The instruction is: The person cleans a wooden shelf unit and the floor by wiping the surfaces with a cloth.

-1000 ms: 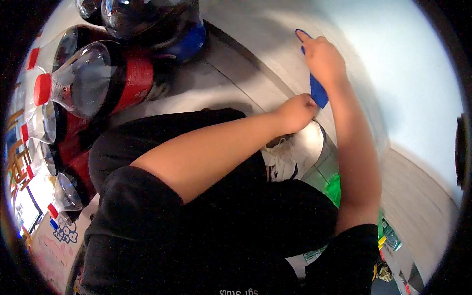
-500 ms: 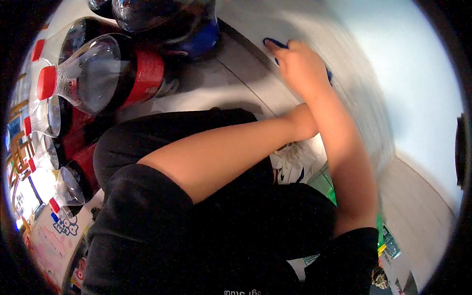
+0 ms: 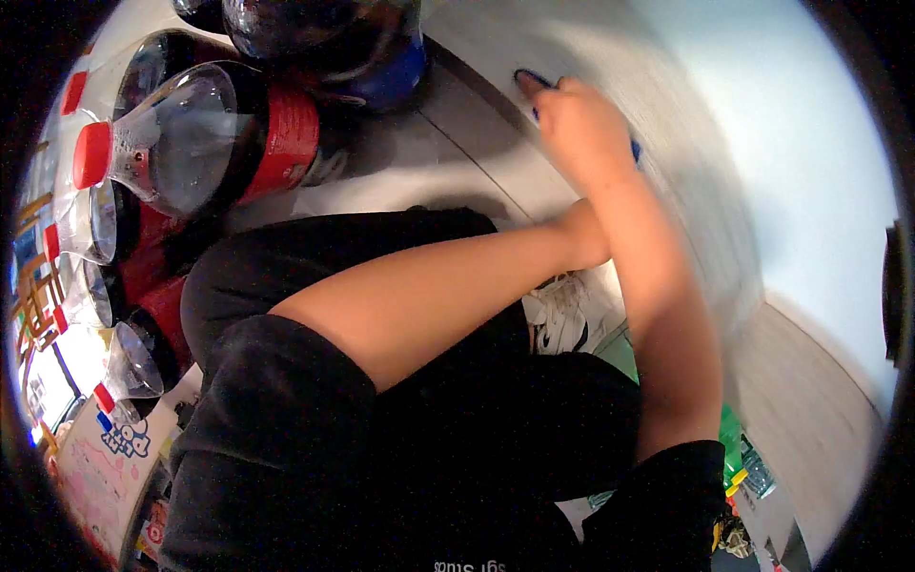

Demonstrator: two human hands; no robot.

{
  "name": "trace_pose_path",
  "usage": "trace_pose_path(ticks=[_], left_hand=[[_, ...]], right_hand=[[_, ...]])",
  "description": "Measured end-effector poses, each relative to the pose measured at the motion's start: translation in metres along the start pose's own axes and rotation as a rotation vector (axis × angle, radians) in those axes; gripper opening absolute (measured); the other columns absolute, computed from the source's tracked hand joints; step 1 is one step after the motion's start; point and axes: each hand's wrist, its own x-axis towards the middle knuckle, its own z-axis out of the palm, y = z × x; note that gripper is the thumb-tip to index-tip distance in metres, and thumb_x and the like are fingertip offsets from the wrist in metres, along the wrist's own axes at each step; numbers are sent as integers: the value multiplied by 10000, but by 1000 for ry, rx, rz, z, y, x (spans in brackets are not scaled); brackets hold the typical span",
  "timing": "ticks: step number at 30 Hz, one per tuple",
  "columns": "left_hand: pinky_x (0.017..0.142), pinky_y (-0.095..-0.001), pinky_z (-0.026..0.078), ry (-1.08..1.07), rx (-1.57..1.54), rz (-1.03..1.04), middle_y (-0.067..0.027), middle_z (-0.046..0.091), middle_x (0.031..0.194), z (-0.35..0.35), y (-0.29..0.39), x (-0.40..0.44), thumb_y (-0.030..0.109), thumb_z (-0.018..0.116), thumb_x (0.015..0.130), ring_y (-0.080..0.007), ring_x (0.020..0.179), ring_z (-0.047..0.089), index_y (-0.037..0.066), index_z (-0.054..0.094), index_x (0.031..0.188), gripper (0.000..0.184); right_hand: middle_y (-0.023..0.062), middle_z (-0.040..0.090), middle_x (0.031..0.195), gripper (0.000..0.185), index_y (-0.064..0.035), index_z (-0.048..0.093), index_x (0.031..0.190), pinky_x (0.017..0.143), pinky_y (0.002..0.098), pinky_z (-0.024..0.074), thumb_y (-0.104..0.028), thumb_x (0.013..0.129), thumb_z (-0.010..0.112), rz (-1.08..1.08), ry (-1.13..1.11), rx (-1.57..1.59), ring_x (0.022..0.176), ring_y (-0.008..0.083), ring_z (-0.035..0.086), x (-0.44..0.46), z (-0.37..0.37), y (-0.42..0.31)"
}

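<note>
My right hand [image 3: 586, 133] is closed over a dark blue cloth [image 3: 636, 150], pressed against the pale wood-grain panel [image 3: 667, 105] low on the wall. Only the cloth's edges show around my fingers. My left hand [image 3: 583, 236] is lower, crossing behind my right forearm, close to a white shoe [image 3: 562, 319] on the floor. The right forearm hides its fingers, so I cannot see whether it holds anything.
Large dark soda bottles with red caps and labels [image 3: 291, 133] stand at the left. A dark bottle with a blue label [image 3: 391, 76] is at the top. Grey floor tiles [image 3: 448, 162] meet the panel. A pink printed box [image 3: 105, 458] sits lower left.
My right forearm has shifted a little to the left, with the cloth still under my hand. My left hand has moved slightly left. The bottles stand as before.
</note>
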Motion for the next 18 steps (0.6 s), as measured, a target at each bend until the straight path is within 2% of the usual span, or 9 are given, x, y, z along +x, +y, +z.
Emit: trace_pose_path(ticks=[5,7,9,11,13,16,18], left_hand=[[957,-410,406,-28,70,-51,-200,579,1216,2,-3,2,278,458,912,-343,1140,531,44,600,1117,342],[964,-403,402,-55,79,-80,-196,576,1223,1,-1,2,278,460,912,-334,1146,528,41,600,1112,340],[914,-434,428,39,-63,28,-201,620,1098,1,3,-5,166,544,872,-324,1054,561,7,600,995,208],[916,-434,428,38,-12,25,-203,617,1109,1,2,-6,165,544,872,-328,1059,559,4,599,1003,214],[919,-433,428,33,37,15,-205,615,1120,0,3,-4,163,544,873,-331,1065,558,1,599,1011,220],[926,-436,422,-31,60,-56,-204,620,1094,2,2,2,160,549,867,-327,1061,560,6,602,1000,210],[922,-416,425,5,-5,-20,-218,604,1148,3,-3,1,291,479,896,-365,1079,554,29,611,1051,333]], right_hand=[[132,618,862,313,-221,659,1126,682,437,520,-147,881,479,57,-23,-4,779,321,622,2,-3,3],[129,623,875,317,-232,647,1148,671,440,519,-165,885,484,192,82,84,777,319,623,10,-6,8],[120,626,884,342,-253,631,1181,663,440,516,-165,881,490,163,17,43,784,319,622,3,-2,-4],[117,629,881,358,-268,630,1179,658,443,514,-152,871,488,-5,52,23,783,319,619,-9,0,-13],[120,632,869,363,-279,633,1171,659,443,514,-150,867,483,43,-13,18,783,321,620,-2,-8,-8],[122,636,859,352,-273,639,1162,653,442,511,-153,879,469,115,74,43,795,317,627,9,-6,3],[125,632,850,350,-264,640,1162,649,440,511,-151,880,465,117,67,65,782,318,626,12,-5,1]])
